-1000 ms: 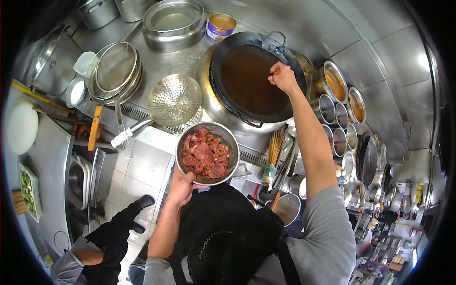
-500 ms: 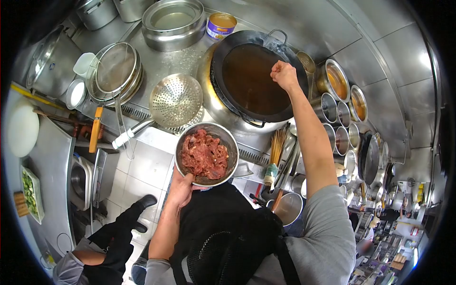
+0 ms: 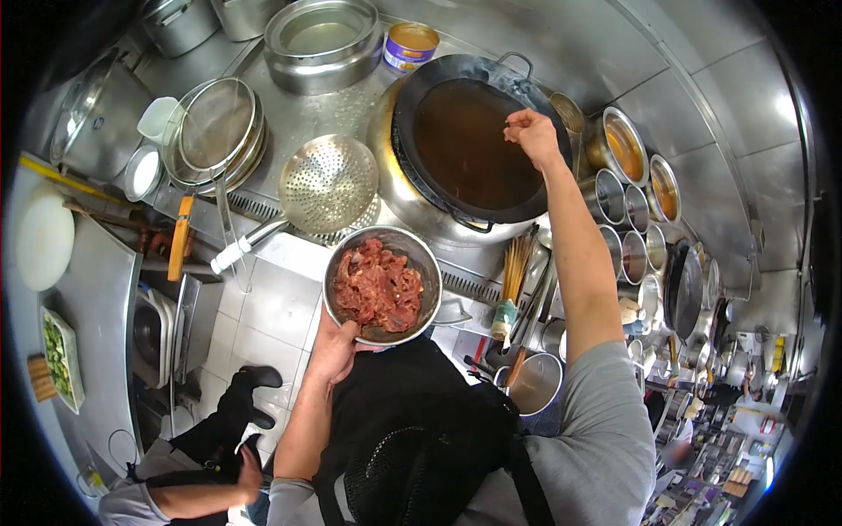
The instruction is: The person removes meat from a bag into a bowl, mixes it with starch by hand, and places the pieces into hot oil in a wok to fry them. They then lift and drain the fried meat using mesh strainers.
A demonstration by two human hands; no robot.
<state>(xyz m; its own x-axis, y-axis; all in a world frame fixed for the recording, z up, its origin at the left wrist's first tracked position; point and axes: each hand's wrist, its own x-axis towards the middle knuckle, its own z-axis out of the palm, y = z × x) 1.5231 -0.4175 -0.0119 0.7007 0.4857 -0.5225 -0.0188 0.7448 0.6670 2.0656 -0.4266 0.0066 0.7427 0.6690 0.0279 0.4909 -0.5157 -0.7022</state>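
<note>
A metal bowl (image 3: 427,309) of raw sliced meat (image 3: 379,285) is in my left hand (image 3: 333,349), its thumb over the near rim and the other fingers underneath. My right hand (image 3: 533,138) is above the right side of a wok (image 3: 412,167) of brown liquid (image 3: 465,145). Its fingers are curled in a pinch, and I cannot make out whether anything is between them. Left of the wok lies a perforated ladle (image 3: 329,184) with a white-wrapped handle.
Mesh strainers (image 3: 217,127) and a large pot (image 3: 320,74) stand at the back left, beside an opened can (image 3: 410,48). A bamboo brush (image 3: 513,285) is below the wok. Metal containers (image 3: 605,197) line the right. Another person (image 3: 202,491) is at lower left.
My right hand has shifted slightly right above the wok, its fingers turned a little. The bowl stays almost in place. The other person's forearm and hand have swung into view at lower left.
</note>
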